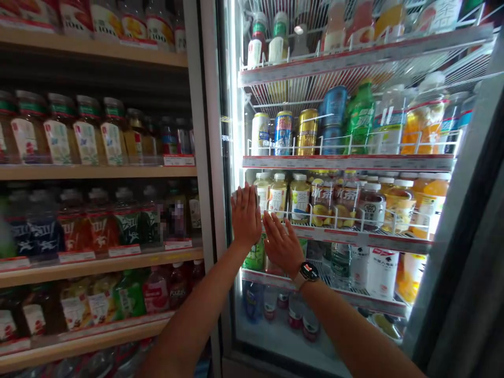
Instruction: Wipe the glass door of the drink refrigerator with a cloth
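Observation:
My left hand (246, 215) is raised with its fingers stretched out flat, near the left edge of the lit drinks fridge (338, 163). Just right of it and a little lower is my right hand (281, 241), its fingers also straight and tilted up to the left. A round black watch (309, 271) sits on the right wrist. Neither hand holds anything. Both appear to be at the fridge's front pane, though I cannot tell whether the palms touch it. Behind them stand yellow-green tea bottles (277, 194) and a bottle with a green label (255, 255), partly hidden by the hands.
Wooden shelves (98, 171) of bottled drinks run along the left, past a grey upright frame (202, 131). Inside the fridge, wire racks hold cans (283, 131), a green soda bottle (361, 113) and iced tea bottles (323, 199). A dark frame edge (468, 210) rises at the right.

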`<state>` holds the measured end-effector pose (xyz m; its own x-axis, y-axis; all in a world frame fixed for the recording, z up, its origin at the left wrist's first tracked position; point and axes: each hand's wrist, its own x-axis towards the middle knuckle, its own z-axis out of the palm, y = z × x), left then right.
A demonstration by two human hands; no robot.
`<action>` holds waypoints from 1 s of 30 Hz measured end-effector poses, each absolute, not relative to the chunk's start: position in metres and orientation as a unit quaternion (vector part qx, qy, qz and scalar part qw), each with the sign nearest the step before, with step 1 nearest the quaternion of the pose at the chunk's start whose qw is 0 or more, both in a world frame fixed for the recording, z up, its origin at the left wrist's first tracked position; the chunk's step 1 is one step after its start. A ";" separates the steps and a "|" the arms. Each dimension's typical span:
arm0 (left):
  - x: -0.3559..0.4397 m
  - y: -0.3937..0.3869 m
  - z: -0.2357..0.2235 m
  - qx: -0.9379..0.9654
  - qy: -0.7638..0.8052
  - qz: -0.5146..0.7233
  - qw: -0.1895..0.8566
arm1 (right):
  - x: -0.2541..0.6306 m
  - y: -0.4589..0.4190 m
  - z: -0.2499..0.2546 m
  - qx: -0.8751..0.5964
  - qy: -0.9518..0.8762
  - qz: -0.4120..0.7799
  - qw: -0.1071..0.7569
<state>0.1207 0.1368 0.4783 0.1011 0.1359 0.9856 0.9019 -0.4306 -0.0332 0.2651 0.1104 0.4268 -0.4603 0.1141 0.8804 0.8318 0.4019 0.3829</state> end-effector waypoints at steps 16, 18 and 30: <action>0.107 0.130 0.418 -0.681 -0.396 -0.487 0.377 | 0.374 0.065 0.447 -0.368 -0.725 -0.423 0.400; 0.096 0.127 0.381 -0.703 -0.390 -0.458 0.379 | 0.400 0.067 0.446 -0.381 -0.715 -0.431 0.398; 0.163 0.128 0.432 -0.700 -0.353 -0.513 0.351 | 0.424 0.083 0.440 -0.385 -0.699 -0.483 0.360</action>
<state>0.1633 0.1277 0.4315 0.2254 0.1333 0.9651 0.8536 -0.5046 -0.1297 0.4240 0.0825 0.4401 -0.4445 0.1900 0.8754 0.8862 0.2361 0.3987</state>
